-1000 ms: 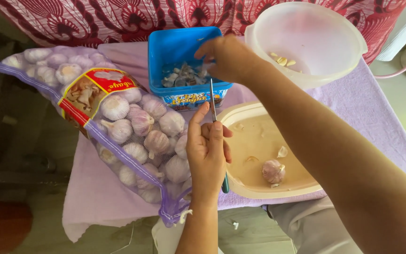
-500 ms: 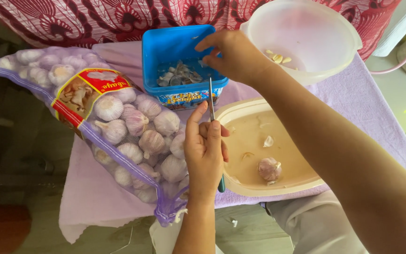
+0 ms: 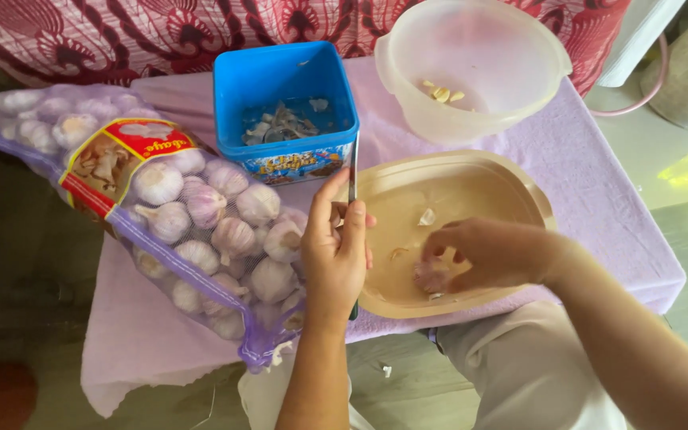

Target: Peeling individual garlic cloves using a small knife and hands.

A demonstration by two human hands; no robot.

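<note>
My left hand point(image 3: 334, 253) is closed around a small knife point(image 3: 353, 177), whose blade points up towards the blue tub point(image 3: 284, 84). Over the beige tray point(image 3: 519, 191), my right hand point(image 3: 483, 253) curls its fingers around a piece of garlic point(image 3: 430, 273) lying on the tray. A few loose garlic bits point(image 3: 427, 216) lie on the tray near the two hands. The blue tub holds garlic peels point(image 3: 280, 126). The white plastic bowl point(image 3: 519, 87) behind the tray holds a few peeled cloves point(image 3: 439, 92).
A purple mesh sack of garlic bulbs point(image 3: 201, 223) lies left of my left hand on a lilac cloth point(image 3: 599, 199). A red patterned fabric point(image 3: 161, 32) runs along the back. Floor shows at the right and below.
My right hand has come back from the blue tub down onto the tray and closed over the garlic piece. My left hand with the knife has stayed in place.
</note>
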